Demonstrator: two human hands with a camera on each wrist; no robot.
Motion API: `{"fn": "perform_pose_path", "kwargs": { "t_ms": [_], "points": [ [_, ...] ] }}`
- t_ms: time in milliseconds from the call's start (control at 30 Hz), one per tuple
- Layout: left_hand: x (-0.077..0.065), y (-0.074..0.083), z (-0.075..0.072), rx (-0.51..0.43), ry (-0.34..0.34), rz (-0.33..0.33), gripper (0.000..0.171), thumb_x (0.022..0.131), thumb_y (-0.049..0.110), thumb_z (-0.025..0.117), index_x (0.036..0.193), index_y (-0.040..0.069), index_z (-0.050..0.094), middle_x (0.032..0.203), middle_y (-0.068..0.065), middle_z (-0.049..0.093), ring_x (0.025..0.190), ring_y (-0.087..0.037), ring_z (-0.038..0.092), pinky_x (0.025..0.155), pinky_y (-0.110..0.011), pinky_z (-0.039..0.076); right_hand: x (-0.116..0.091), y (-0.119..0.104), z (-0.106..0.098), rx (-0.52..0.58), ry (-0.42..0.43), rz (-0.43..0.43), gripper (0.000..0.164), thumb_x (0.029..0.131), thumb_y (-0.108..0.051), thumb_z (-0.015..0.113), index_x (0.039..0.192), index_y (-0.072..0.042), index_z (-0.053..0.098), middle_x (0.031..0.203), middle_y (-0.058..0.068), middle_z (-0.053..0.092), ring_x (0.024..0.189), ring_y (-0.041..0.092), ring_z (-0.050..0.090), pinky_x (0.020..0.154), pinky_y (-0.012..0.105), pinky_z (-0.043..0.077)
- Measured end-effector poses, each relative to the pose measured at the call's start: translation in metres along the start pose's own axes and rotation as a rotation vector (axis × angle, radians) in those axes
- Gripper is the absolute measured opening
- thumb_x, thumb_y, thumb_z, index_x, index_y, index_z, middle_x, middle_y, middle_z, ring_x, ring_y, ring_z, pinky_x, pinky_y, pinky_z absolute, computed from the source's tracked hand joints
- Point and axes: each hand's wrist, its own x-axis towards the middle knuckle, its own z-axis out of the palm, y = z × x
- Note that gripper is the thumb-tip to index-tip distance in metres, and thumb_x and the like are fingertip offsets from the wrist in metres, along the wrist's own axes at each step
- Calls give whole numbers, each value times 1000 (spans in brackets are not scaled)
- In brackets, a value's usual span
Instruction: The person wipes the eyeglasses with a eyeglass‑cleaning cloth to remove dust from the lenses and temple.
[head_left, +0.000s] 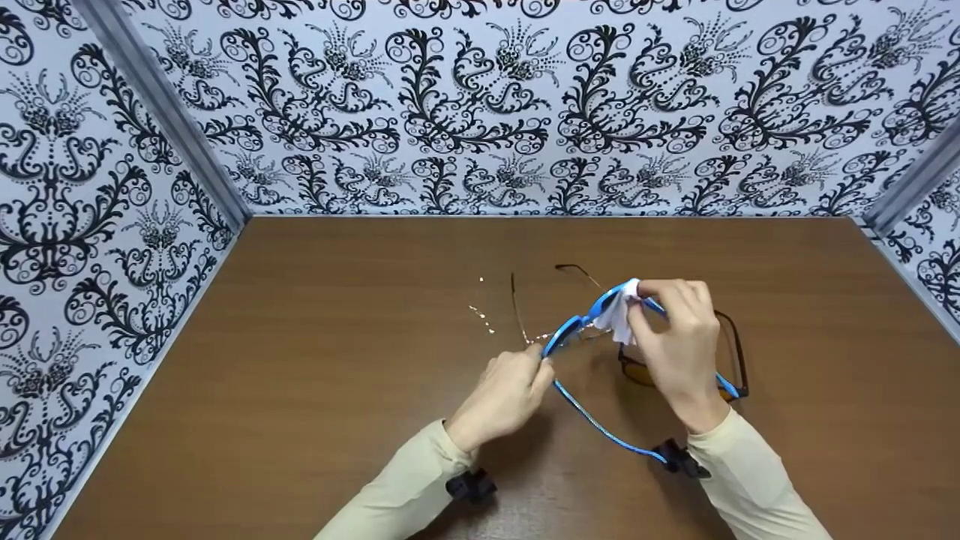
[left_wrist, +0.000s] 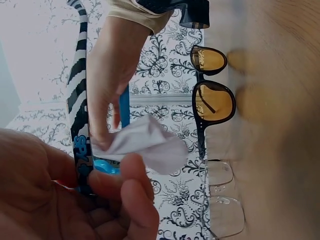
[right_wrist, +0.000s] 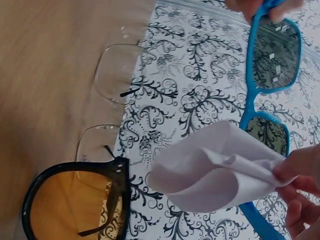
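Blue-framed sunglasses (head_left: 562, 335) with dark lenses are held up above the table, tilted. My left hand (head_left: 511, 386) pinches them at one end of the frame, near the hinge. The temple arm (left_wrist: 79, 95) there shows black and white stripes in the left wrist view. A pale cloth (right_wrist: 210, 170) hangs in folds from my right hand (head_left: 681, 337), whose thumb and fingers pinch it at the lens on the other end. In the right wrist view the cloth overlaps part of the frame, and the near lens is partly hidden.
Black-framed glasses with amber lenses (left_wrist: 214, 101) lie on the brown table (head_left: 300, 360), below my right hand. Beside them are thin wire-framed clear glasses (right_wrist: 96, 75). Small bright light spots show on the wood. Patterned panels (head_left: 480, 112) stand behind and at the sides.
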Motion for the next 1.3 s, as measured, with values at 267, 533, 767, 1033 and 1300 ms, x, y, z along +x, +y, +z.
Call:
{"fn": "perform_pose_path", "kwargs": {
  "t_ms": [267, 533, 767, 1033, 1300],
  "points": [
    [8, -7, -4, -520, 4, -173, 19, 100, 4, 47, 86, -3, 56, 62, -8, 54, 53, -29, 66, 50, -38, 56, -2, -17, 3, 179, -9, -11, 21, 72, 13, 73, 88, 0, 69, 82, 7, 67, 80, 21, 52, 73, 21, 41],
    [11, -18, -14, -586, 55, -259, 17, 99, 3, 48, 87, -6, 57, 63, -7, 55, 54, -22, 66, 55, -38, 58, -14, -37, 13, 224, -66, 6, 22, 73, 13, 73, 89, -1, 69, 81, 4, 65, 76, 21, 55, 70, 22, 43],
    [14, -29, -26, -533, 30, -290, 16, 98, 1, 48, 88, -7, 58, 63, -6, 55, 53, -15, 63, 54, -32, 57, -6, -38, 2, 175, -48, 21, 23, 72, 15, 72, 90, 1, 69, 83, 7, 66, 76, 17, 59, 72, 16, 46],
    [10, -39, -54, -554, -11, -280, 14, 96, -3, 46, 88, -9, 57, 66, -12, 59, 56, -15, 64, 59, -37, 58, 21, -27, -40, 165, 8, 170, 21, 75, 17, 71, 94, 8, 67, 90, 12, 67, 81, 6, 63, 75, 16, 52],
    [4, -42, -71, -623, -2, -289, 14, 96, 0, 50, 93, -11, 59, 70, -14, 62, 61, -19, 66, 61, -32, 58, 17, -8, -49, 205, -151, 221, 31, 74, 19, 71, 102, 10, 62, 91, 13, 66, 79, 4, 65, 71, 17, 54]
  ]
}}
